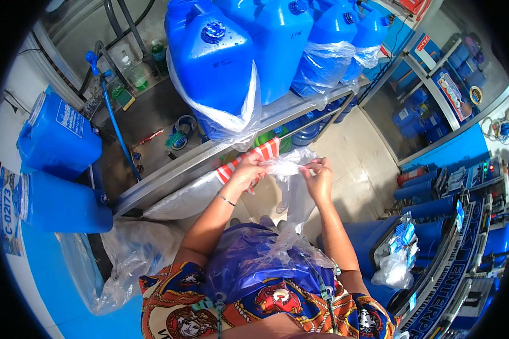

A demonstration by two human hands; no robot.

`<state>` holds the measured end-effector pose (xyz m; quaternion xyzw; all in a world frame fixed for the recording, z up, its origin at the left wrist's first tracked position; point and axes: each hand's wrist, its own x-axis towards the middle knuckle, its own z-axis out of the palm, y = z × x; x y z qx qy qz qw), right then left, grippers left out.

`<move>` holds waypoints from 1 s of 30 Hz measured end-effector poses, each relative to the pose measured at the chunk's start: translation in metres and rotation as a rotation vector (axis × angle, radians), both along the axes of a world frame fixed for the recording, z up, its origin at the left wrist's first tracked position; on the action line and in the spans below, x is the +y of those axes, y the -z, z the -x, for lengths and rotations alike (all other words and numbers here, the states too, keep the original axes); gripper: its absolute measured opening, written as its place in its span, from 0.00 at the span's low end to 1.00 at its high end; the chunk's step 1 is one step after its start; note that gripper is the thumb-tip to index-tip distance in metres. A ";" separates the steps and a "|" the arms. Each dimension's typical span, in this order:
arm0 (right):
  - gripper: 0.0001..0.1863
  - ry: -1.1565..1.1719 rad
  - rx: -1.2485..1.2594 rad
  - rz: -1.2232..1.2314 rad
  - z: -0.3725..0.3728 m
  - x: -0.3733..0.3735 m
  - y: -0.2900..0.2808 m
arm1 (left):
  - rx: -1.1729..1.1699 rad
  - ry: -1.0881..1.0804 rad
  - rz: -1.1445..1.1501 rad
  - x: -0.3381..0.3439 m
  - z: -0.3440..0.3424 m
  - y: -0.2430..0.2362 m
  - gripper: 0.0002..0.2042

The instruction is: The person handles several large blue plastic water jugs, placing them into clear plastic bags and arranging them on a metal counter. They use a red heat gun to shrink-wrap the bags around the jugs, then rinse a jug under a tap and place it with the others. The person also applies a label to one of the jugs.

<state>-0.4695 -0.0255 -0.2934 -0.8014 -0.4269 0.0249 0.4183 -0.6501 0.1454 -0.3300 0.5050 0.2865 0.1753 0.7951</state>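
Observation:
My left hand [247,173] and my right hand [318,179] meet in front of my body, each pinching a bunched, crumpled clear plastic bag [286,166]. Its loose length trails down between my forearms toward my lap. A red-and-white striped sheet or bag [264,151] sits just behind my left fingers; I cannot tell whether they touch it. Over my lap spreads blue-purple plastic [240,261] with clear folds on top. Beyond my hands, a big blue jug [212,85] wrapped in clear plastic stands on a metal counter [152,172].
More blue jugs [283,48] line the counter, and two others [65,200] stand at the left. A blue tap hose [112,118] hangs over the counter's sink area. Clear plastic [119,265] lies at lower left. Blue cylinders and a dark blue bin [353,243] crowd the right side.

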 end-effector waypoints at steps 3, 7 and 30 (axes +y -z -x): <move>0.07 0.120 -0.094 -0.001 -0.061 -0.025 0.014 | 0.083 -0.221 0.046 0.005 0.002 0.017 0.09; 0.07 0.273 -0.218 0.156 -0.145 -0.077 0.057 | -0.069 -0.449 0.391 0.020 0.016 0.033 0.09; 0.12 -0.236 -0.391 0.046 -0.119 0.044 -0.019 | 1.011 -0.187 -0.689 -0.041 0.011 -0.005 0.40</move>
